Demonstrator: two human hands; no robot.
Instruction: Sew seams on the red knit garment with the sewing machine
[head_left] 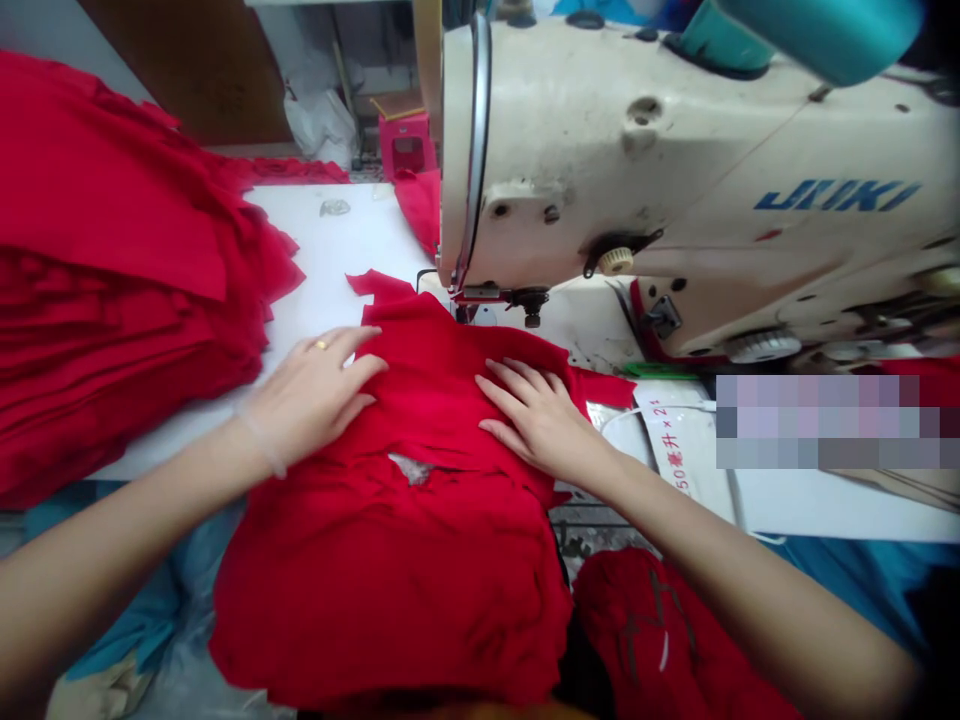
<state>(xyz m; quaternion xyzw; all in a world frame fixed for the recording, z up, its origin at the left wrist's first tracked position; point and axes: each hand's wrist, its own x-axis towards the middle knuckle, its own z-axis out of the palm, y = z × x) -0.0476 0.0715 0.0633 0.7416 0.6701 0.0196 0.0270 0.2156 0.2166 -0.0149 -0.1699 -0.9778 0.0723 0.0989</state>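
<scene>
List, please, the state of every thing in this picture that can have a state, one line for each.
Left hand: open, flat on the red fabric.
Right hand: open, flat on the red fabric.
Red fabric: crumpled, hanging over the table edge, its far end near the needle.
Red stack: piled at the left, untouched.
Sewing machine: upright; running or not, cannot tell.

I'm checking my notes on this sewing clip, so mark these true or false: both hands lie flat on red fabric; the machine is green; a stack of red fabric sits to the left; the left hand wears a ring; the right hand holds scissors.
1. Both hands lie flat on the red fabric: true, left hand and right hand.
2. The sewing machine is green: false, it is cream.
3. A stack of red fabric sits left: true.
4. The left hand wears a ring: true.
5. The right hand holds scissors: false, it holds nothing.
</scene>
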